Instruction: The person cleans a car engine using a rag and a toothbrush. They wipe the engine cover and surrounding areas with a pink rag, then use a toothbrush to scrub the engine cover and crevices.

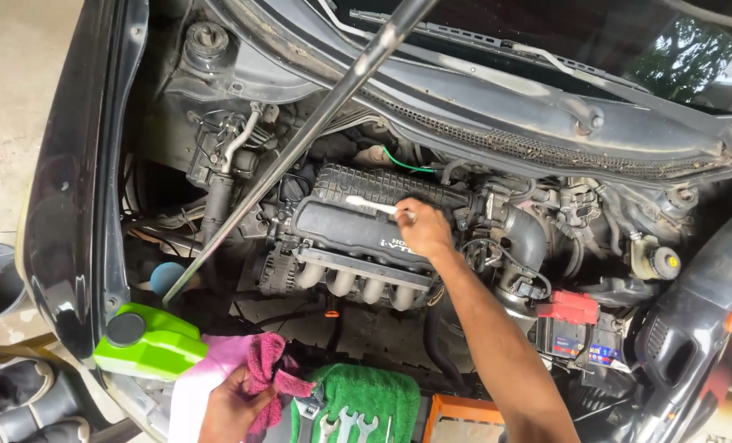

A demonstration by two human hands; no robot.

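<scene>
**Toothbrush on the engine cover**

Right hand (425, 232) pinches a white toothbrush (372, 206) by its handle end, bristles at nine o'clock on the ribbed black engine cover (345, 234); light, stiff plastic, probably easy to steer. Left hand (233, 408) clutches a soft pink rag (266, 369), beside a green towel (374, 392)

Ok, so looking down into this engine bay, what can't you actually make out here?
- Head view: the white brush handle end is hidden inside the right hand.
- The spanners on the green towel are cut off by the bottom edge.
- The left hand fingers are partly covered by the pink cloth.
- The battery sits partly behind the forearm.
</scene>
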